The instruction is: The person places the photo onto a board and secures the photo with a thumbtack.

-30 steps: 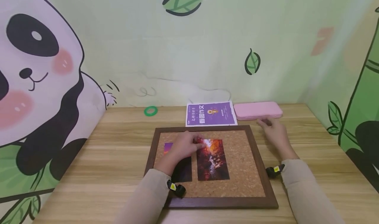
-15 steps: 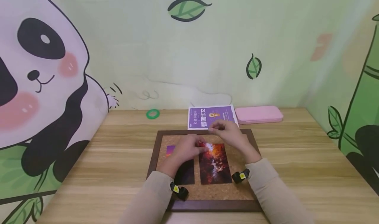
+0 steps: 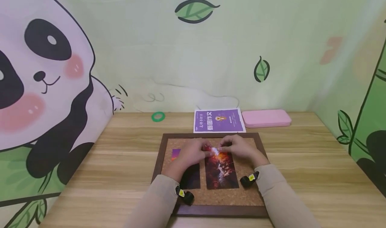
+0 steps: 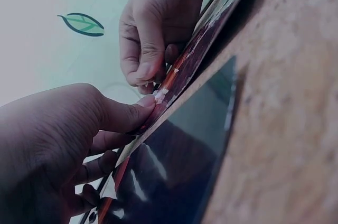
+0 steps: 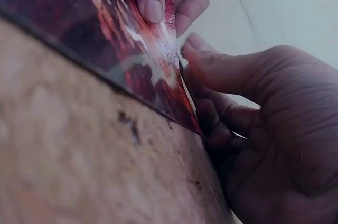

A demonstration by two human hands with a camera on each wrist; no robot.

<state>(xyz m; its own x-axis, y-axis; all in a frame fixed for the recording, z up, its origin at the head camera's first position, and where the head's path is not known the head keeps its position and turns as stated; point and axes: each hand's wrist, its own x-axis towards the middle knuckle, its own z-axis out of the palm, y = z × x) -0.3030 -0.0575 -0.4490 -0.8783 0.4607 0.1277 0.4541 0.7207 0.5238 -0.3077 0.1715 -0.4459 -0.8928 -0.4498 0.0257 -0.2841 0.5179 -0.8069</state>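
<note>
Desk point(image 3: 120, 161): booklet point(image 3: 219, 120); pink case point(image 3: 266, 118).

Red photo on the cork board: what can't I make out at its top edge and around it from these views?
- Whether a pin sits between the right hand fingertips: too small in the head view, blurred in both wrist views.
- Top edge of the red photo: covered by both hands.
- Purple photo: mostly hidden under the left hand.
- Booklet text: too small.
</note>
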